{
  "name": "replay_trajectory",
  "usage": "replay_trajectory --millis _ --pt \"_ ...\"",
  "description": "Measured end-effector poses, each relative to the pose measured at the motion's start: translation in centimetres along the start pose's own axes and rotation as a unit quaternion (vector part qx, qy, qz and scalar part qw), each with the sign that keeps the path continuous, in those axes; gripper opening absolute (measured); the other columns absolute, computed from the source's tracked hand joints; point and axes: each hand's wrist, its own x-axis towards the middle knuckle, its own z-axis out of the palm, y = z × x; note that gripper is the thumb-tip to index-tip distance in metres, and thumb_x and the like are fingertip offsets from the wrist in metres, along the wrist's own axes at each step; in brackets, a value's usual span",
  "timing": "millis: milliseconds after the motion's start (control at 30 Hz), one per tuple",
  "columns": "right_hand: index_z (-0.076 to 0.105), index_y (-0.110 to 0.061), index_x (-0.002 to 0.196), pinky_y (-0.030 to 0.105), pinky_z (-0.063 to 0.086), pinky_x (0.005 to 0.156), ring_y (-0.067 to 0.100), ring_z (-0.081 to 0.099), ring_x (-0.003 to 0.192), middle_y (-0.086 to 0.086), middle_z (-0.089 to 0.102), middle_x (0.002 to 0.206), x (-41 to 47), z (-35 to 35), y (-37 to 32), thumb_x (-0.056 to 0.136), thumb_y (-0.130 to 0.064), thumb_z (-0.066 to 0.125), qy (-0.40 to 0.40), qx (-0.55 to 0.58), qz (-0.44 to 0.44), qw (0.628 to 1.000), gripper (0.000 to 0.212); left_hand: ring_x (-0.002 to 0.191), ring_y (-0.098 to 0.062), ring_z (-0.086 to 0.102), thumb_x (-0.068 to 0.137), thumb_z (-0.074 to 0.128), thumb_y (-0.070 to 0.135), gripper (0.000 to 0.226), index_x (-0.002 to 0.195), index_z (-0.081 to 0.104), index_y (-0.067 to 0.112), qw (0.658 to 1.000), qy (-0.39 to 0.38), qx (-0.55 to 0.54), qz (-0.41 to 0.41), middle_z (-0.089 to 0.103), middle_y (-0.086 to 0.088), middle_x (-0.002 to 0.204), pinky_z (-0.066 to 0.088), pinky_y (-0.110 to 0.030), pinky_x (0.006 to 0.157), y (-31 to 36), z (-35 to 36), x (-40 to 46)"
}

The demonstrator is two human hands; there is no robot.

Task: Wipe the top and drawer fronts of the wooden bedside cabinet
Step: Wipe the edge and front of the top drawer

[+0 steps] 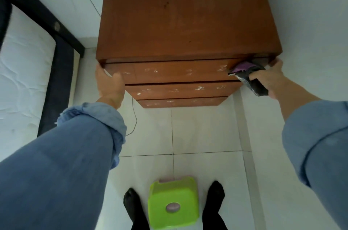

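The wooden bedside cabinet [180, 15] stands in front of me, its bare brown top seen from above. Below the top are three drawer fronts [169, 74] with pale inlaid marks. My left hand [110, 83] grips the front left corner of the cabinet at the top drawer, thumb on the drawer face. My right hand [269, 79] is at the front right corner and holds a dark cloth [250, 77] with a purple patch, pressed against the right end of the top drawer front.
A bed with a white mattress [24, 71] and dark frame [56, 82] lies to the left. A thin cable [134, 116] runs down the wall and across the white tiled floor. A green plastic stool [173, 205] sits between my dark-socked feet. White wall on the right.
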Motion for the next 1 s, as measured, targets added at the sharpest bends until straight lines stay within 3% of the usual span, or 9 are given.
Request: replay_trajectory --millis 133,267,367,533,667,733,833,933,1000 --pt "0.016 -0.020 0.139 0.039 0.048 0.077 0.030 0.054 0.101 0.014 0.044 0.132 -1.2 -0.5 0.2 0.078 -0.004 0.065 -0.007 -0.006 -0.008 1.000 0.080 0.111 -0.021 0.058 0.065 0.048 0.019 0.069 0.132 0.042 0.033 0.999 0.006 0.016 -0.034 0.057 0.004 0.126 0.046 -0.045 0.100 -0.2 -0.4 -0.5" --pt "0.014 -0.021 0.141 0.045 0.051 0.082 0.031 0.054 0.095 0.019 0.044 0.131 -2.5 -0.8 1.5 0.079 -0.003 0.064 -0.007 -0.002 -0.001 1.000 0.083 0.122 -0.026 0.053 0.065 0.043 0.027 0.073 0.138 0.036 0.029 0.997 0.011 0.048 -0.052 0.051 -0.001 0.138 0.043 -0.049 0.103 -0.9 -1.3 -2.4" --pt "0.012 -0.021 0.143 0.035 0.049 0.064 0.021 0.053 0.075 0.013 0.050 0.114 -3.9 -0.9 2.6 0.084 0.000 0.058 -0.017 0.039 0.018 0.999 0.078 0.128 -0.026 0.048 0.067 0.043 0.028 0.074 0.141 0.032 0.027 0.996 0.001 0.074 -0.047 0.045 -0.002 0.143 0.041 -0.049 0.106 -1.2 -2.3 -4.1" --pt "0.013 -0.020 0.146 0.035 0.044 0.081 0.024 0.049 0.092 0.015 0.045 0.124 -5.2 -1.2 4.6 0.082 0.003 0.058 0.001 0.042 -0.001 0.999 0.081 0.132 -0.027 0.043 0.069 0.048 0.026 0.077 0.144 0.027 0.025 0.995 -0.027 0.088 -0.049 0.039 -0.005 0.148 0.039 -0.050 0.107 -1.7 -3.5 -6.7" --pt "0.011 -0.028 0.147 0.040 0.047 0.086 0.023 0.048 0.101 0.004 0.039 0.138 -6.4 -1.4 5.1 0.081 0.002 0.059 -0.001 0.087 -0.002 0.996 0.087 0.138 -0.030 0.035 0.076 0.056 0.022 0.083 0.149 0.017 0.028 0.992 -0.052 0.100 -0.054 0.030 -0.003 0.154 0.032 -0.052 0.112 -0.8 -4.2 -8.3" --pt "0.019 -0.026 0.145 0.039 0.049 0.081 0.024 0.052 0.100 0.003 0.044 0.129 -7.2 -1.5 5.7 0.081 0.000 0.060 -0.003 0.118 0.005 0.993 0.080 0.143 -0.032 0.025 0.084 0.055 0.016 0.083 0.152 0.008 0.021 0.986 -0.030 0.161 -0.016 0.021 -0.003 0.158 0.021 -0.053 0.117 0.7 -4.1 -10.2" --pt "0.050 -0.008 0.128 0.029 0.050 0.057 0.022 0.061 0.067 0.014 0.062 0.095 -8.5 -2.2 6.0 0.081 -0.001 0.058 -0.025 0.186 -0.011 0.982 0.048 0.145 -0.029 0.019 0.080 0.053 0.007 0.086 0.152 0.006 0.009 0.956 -0.031 0.277 0.096 0.016 -0.008 0.159 0.005 -0.050 0.120 2.7 -3.0 -13.3" --pt "0.058 -0.009 0.113 0.028 0.047 0.055 0.021 0.055 0.058 0.009 0.058 0.072 -9.5 -3.6 4.6 0.083 0.002 0.054 -0.002 0.219 -0.051 0.974 0.033 0.149 -0.022 0.008 0.079 0.052 0.011 0.089 0.153 0.003 0.009 0.902 -0.136 0.355 0.205 0.008 -0.006 0.162 0.000 -0.046 0.119 4.5 -0.7 -15.3" --pt "0.056 -0.008 0.117 0.032 0.049 0.061 0.023 0.057 0.064 0.013 0.062 0.081 -9.3 -4.4 3.5 0.082 -0.002 0.057 0.028 0.239 -0.082 0.967 0.036 0.149 -0.016 0.002 0.084 0.052 0.018 0.086 0.153 0.002 0.012 0.858 -0.193 0.400 0.256 0.004 -0.002 0.162 -0.002 -0.045 0.120 5.4 1.1 -16.3"
